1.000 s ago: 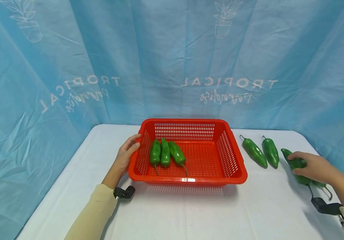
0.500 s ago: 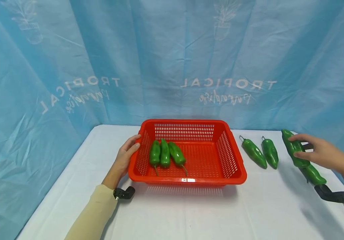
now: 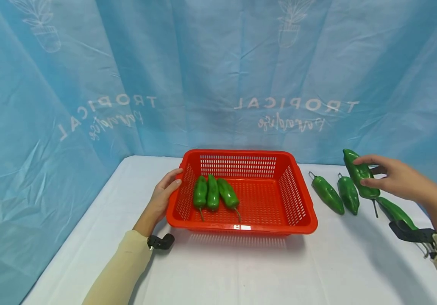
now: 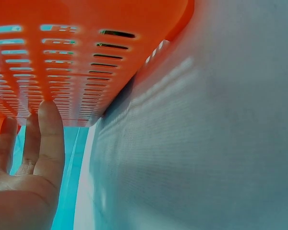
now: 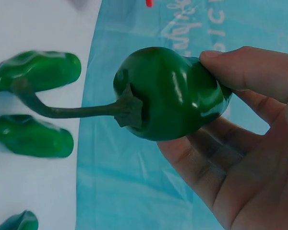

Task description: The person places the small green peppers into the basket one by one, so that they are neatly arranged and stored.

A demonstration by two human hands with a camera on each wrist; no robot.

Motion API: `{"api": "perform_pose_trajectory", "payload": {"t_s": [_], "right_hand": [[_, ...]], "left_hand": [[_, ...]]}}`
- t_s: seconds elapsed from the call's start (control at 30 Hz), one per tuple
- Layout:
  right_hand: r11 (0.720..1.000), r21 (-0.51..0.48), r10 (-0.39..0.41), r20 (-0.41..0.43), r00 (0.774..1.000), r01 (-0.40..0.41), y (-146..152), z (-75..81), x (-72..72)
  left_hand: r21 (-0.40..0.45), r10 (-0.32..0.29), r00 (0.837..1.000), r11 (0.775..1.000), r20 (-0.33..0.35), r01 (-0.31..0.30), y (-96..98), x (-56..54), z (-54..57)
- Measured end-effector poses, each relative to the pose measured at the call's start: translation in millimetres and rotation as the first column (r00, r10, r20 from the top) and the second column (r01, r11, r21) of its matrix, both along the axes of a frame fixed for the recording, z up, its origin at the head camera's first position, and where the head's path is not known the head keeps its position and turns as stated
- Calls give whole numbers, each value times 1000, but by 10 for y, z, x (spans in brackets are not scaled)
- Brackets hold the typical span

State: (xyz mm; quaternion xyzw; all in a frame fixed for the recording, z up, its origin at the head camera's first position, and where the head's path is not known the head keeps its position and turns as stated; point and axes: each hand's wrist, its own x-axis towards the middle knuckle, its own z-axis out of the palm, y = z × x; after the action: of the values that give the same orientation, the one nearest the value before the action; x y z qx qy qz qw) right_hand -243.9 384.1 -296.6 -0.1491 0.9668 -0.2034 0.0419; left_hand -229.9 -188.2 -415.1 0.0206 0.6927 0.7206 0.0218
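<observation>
My right hand [image 3: 403,178] pinches a green chili pepper [image 3: 361,173] between thumb and fingers, above the table's right side. In the right wrist view this pepper [image 5: 158,93] has its curved stem towards the camera. My left hand [image 3: 161,197] rests against the left side of a red slotted plastic basket [image 3: 271,229]; in the left wrist view its straight fingers [image 4: 50,129] touch the basket's outer wall [image 4: 81,52]. Three green peppers [image 3: 213,192] lie side by side in the basket's left part, stems towards me.
Two more peppers, one nearer the basket [image 3: 327,195] and one beside it [image 3: 348,194], lie right of the basket. Another pepper [image 3: 395,210] lies below my right hand, partly hidden by the wrist camera. A blue curtain [image 3: 210,84] hangs behind the white table [image 3: 210,275].
My right hand has lifted a pepper off the table at the right and carried it up and leftwards. My left hand stays on the basket's left side.
</observation>
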Motion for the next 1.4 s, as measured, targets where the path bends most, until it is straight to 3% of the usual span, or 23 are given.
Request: {"api": "perform_pose_trajectory", "payload": {"t_s": [0.4,0.77,0.9,1.1,1.4], "right_hand": [[997,-8,73,19,997,-73,-321,194,-63],[988,-17,154,55,987,-153,-864,390,-133],[975,-41,221,75,972,-219,-1150,405,-166],[932,-53,360,43,932,-358,-1515,364,-211],[928,-11,374,50,926,-374,-1714,346,-247]], "left_hand": [[0,4,1000,1000,17,-4,6,10,-5],[2,-4,1000,1000,0,4,9,-3,-8],[3,1,1000,1000,2,-1,2,-13,-14],[11,7,1000,1000,6,-7,9,-2,0],[21,12,1000,1000,24,-13,-5,-4,-7]]}}
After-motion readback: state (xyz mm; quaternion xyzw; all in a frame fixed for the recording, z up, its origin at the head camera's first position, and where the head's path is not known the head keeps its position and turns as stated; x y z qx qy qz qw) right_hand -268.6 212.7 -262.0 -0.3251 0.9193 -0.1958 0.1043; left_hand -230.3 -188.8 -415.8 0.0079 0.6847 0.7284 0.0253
